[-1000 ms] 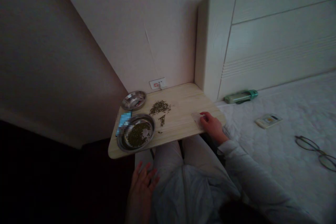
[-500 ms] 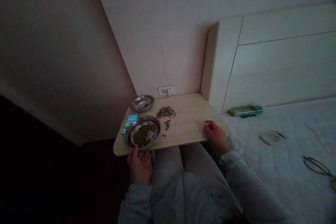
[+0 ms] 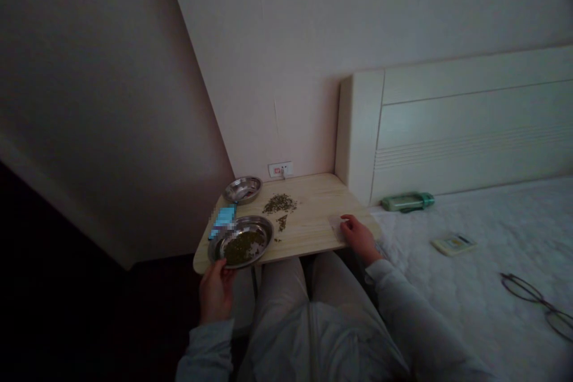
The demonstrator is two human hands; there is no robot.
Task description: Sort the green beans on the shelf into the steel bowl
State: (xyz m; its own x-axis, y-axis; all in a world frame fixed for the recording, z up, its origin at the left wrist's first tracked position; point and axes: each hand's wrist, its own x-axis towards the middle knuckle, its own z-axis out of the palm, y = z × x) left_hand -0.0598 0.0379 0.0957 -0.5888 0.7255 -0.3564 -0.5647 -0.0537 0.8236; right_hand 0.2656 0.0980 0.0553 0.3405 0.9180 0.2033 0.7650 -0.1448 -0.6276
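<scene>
At the front left of the small wooden table (image 3: 313, 233), my left hand (image 3: 216, 291) grips the near rim of a metal bowl (image 3: 268, 225), thumb on top and fingers below. Small green bits (image 3: 244, 248), like beans or seeds, lie in this bowl, which looks slightly tilted. My right hand (image 3: 362, 240) rests at the table's right side, fingers curled on a thin clear plastic piece (image 3: 335, 225) whose exact kind I cannot make out. Between the hands lie a loose heap of green bits (image 3: 280, 203) and a smaller patch (image 3: 282, 223) nearer me.
Behind the held bowl stands a second metal bowl (image 3: 231, 193), with a blurred blue-screened device (image 3: 224, 218) between them. A wall socket (image 3: 280, 169) sits past the table. On the bed (image 3: 403, 262) lie a green bottle (image 3: 405, 202), a pale box-like item (image 3: 454, 244) and glasses (image 3: 523, 287).
My left hand has shifted left and closed on the bowl's rim, and the bowl now tips a little. My right hand stays by the plastic piece. The view has tilted upward.
</scene>
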